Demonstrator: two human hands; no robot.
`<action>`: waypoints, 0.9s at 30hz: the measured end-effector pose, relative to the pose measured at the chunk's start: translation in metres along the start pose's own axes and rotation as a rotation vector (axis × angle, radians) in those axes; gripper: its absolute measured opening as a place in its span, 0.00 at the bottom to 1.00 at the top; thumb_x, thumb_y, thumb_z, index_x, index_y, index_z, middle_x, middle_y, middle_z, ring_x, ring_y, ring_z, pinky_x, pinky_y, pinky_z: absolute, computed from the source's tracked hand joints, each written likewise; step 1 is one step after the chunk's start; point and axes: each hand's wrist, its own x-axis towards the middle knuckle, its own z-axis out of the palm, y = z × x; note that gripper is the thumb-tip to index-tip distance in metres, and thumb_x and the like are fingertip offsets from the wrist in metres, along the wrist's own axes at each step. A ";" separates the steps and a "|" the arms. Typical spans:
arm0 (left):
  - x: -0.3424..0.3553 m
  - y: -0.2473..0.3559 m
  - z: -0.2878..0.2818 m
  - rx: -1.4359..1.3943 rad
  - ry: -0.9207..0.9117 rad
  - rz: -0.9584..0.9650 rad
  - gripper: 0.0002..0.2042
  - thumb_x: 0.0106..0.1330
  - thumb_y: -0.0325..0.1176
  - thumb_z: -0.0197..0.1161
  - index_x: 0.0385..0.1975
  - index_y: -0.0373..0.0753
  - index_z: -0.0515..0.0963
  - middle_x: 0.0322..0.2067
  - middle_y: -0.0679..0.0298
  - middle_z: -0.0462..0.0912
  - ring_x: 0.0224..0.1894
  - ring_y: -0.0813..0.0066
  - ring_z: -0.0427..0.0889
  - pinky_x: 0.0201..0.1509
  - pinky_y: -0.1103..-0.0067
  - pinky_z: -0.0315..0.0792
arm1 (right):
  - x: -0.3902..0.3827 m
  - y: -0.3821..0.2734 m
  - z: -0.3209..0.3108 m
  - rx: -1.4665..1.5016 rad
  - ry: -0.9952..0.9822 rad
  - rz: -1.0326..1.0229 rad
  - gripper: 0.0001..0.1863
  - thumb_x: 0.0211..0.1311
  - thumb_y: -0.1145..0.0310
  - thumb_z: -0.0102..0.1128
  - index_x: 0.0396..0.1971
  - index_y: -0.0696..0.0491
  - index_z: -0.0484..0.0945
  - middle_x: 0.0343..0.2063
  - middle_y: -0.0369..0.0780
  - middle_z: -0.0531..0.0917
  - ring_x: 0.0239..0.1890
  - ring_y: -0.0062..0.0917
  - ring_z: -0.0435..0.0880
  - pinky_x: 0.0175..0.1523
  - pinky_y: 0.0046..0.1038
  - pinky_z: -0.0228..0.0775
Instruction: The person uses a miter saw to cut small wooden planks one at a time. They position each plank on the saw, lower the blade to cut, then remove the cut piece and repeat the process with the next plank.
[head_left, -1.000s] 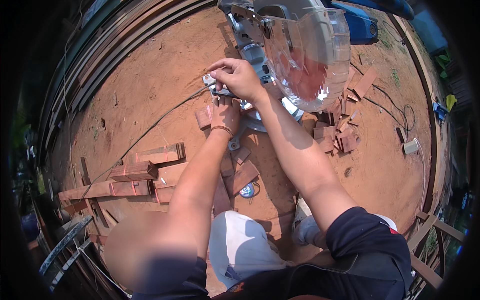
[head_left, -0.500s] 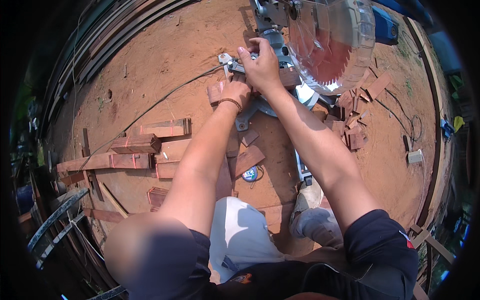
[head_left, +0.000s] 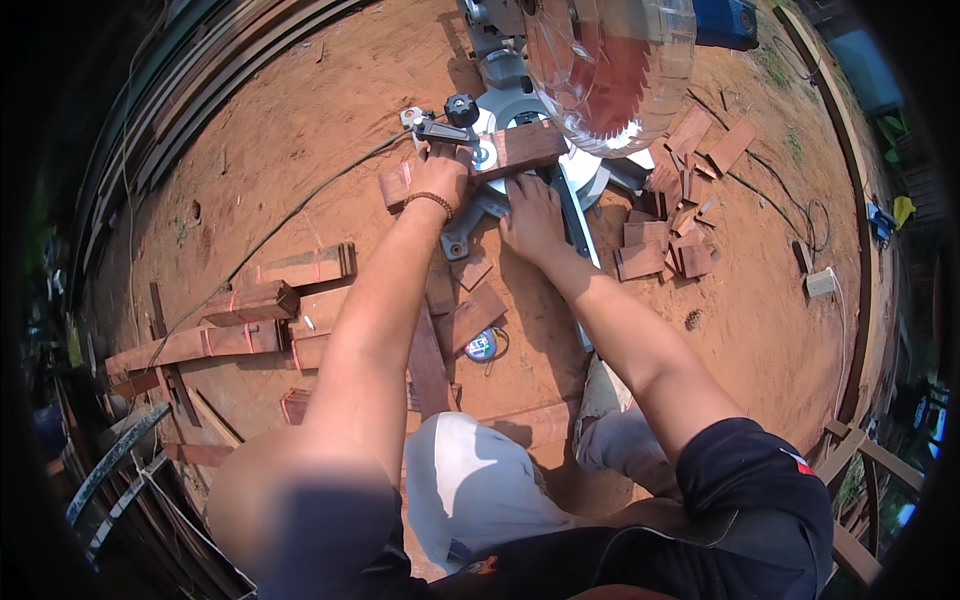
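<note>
Outdoor work site on bare reddish dirt ground point(head_left: 260, 150), seen from above. At the upper centre of the frame stands a mitre saw point(head_left: 560, 110), its toothed round blade point(head_left: 615, 85) raised under a clear guard. A brown wooden board point(head_left: 505, 150) lies across the saw's metal base, just below the blade.

The left hand point(head_left: 440, 178) rests on the left part of this board, fingers curled down over it beside a black clamp knob point(head_left: 461, 108); a beaded bracelet point(head_left: 430, 200) circles the wrist. The right hand point(head_left: 533, 215) lies flat on the saw base just below the board, fingers spread and pointing up the frame, holding nothing; whether the fingertips touch the board's lower edge cannot be told.

To the right of the saw lies a scatter of short wood offcuts point(head_left: 665, 250). At the centre left, longer planks point(head_left: 250, 305) with red marks lie stacked. A small round tape measure point(head_left: 481, 346) sits between the forearms, on the ground beside flat boards. A dark cable point(head_left: 290, 215) runs from the saw toward the lower left.
</note>
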 end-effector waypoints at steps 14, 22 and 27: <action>-0.077 0.048 0.012 -0.172 0.475 -0.165 0.25 0.60 0.40 0.70 0.55 0.36 0.75 0.57 0.48 0.74 0.63 0.50 0.71 0.76 0.55 0.59 | -0.008 0.012 -0.026 -0.054 -0.173 -0.104 0.40 0.56 0.61 0.69 0.70 0.55 0.70 0.68 0.45 0.71 0.73 0.40 0.65 0.77 0.48 0.54; -0.081 0.053 0.068 -0.542 0.051 -0.886 0.32 0.61 0.48 0.73 0.53 0.25 0.73 0.54 0.35 0.77 0.61 0.38 0.74 0.68 0.57 0.69 | 0.001 0.040 -0.021 -0.110 -0.180 -0.271 0.39 0.56 0.70 0.60 0.73 0.51 0.68 0.68 0.43 0.72 0.71 0.41 0.67 0.77 0.51 0.53; -0.058 0.041 0.063 -0.755 -0.016 -1.017 0.33 0.59 0.46 0.75 0.54 0.23 0.75 0.50 0.33 0.83 0.54 0.37 0.83 0.61 0.57 0.76 | 0.003 0.037 -0.019 -0.090 -0.133 -0.264 0.40 0.53 0.68 0.60 0.72 0.49 0.68 0.65 0.42 0.71 0.70 0.39 0.66 0.79 0.51 0.51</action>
